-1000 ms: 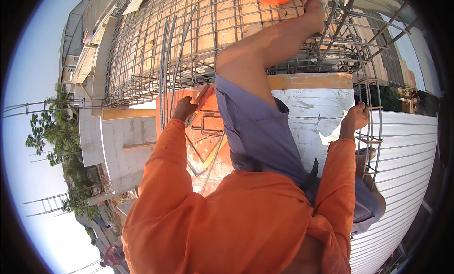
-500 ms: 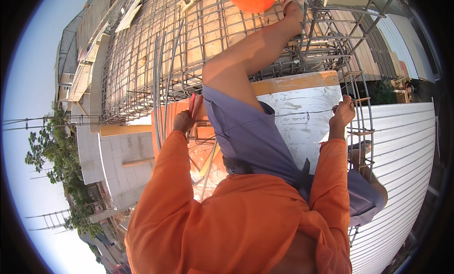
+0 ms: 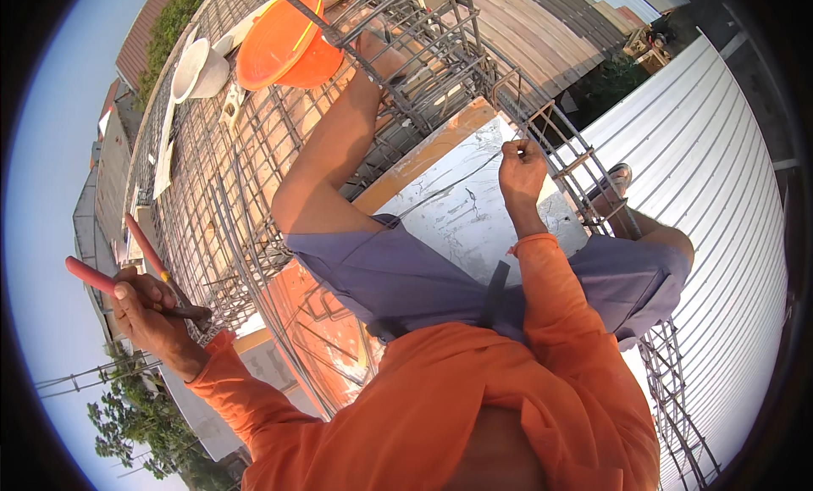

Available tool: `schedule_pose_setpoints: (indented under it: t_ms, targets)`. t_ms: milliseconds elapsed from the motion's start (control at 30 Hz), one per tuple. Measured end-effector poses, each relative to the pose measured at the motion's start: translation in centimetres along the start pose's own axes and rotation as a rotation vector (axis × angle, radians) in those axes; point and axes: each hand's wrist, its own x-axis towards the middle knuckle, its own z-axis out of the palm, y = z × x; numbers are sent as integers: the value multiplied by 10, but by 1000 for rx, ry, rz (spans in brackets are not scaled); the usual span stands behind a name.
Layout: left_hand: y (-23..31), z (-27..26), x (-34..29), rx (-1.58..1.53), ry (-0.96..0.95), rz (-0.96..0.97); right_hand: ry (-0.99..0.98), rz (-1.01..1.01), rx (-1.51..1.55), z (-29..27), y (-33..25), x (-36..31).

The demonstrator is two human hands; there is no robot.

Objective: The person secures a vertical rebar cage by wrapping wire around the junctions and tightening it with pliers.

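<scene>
My left hand (image 3: 152, 313) is raised at the far left, wrapped round a pair of pincers (image 3: 174, 289) with red handles. The handles stand spread apart and the dark jaws point toward my sleeve. My right hand (image 3: 522, 182) is closed in a pinch above a white, cracked-looking panel (image 3: 453, 199). From its fingertips a thin dark wire (image 3: 449, 184) seems to run down-left across the panel toward my thigh; its far end cannot be made out.
A rebar mesh (image 3: 203, 152) spreads over boards ahead. On it stand an orange basin (image 3: 279, 46) and a whitish bucket (image 3: 201, 72). A rebar cage (image 3: 550, 131) passes beside the panel. A white corrugated roof (image 3: 703, 194) lies right, and an orange board (image 3: 318, 321) below my left thigh.
My view has turned, so the scene sits tilted. The left hand has swung out and up to the left with the pincers, whose handles now show spread. The right hand stays pinched over the panel.
</scene>
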Motion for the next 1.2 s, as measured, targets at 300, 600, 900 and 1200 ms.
schedule_pose_setpoints:
  t_ms: [300,600,900,1200]
  targets:
    - [120,161,3,-338,-682,253,-369,-672,437,-55,-142,-36]
    - [90,312,-105,-905,-717,-538,239,-798,487,-73,-108,-7]
    - [29,299,-131,-174,-1298,-557,-104,-134,951,-121,-79,30]
    - [-5,360,-139,-131,-1366,244,-339,-25,1345,-113,-84,32]
